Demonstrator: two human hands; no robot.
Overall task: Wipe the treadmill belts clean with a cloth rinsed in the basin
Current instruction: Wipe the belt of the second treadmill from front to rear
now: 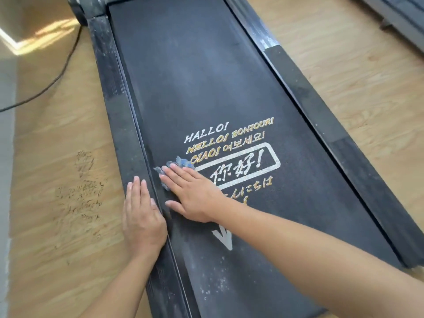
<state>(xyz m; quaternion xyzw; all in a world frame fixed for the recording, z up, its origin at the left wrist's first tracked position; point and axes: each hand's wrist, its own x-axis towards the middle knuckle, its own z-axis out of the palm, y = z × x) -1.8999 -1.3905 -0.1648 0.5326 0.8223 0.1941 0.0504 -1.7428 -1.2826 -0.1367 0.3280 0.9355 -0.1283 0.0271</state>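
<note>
A black treadmill belt [202,88] runs away from me, dusty, with white and gold greeting words printed on it. My right hand [191,195] lies flat on the belt near its left edge, pressing down a blue-grey cloth [181,163] that peeks out past the fingertips. My left hand [142,216] rests flat, fingers together, on the treadmill's left side rail [119,125]. White specks of dust dot the near part of the belt. No basin is in view.
Wooden floor lies on both sides, with a scuffed dusty patch [85,191] at left. A black cable [57,76] trails across the floor at far left. The right side rail [321,120] borders the belt. Another machine's base [401,21] stands at top right.
</note>
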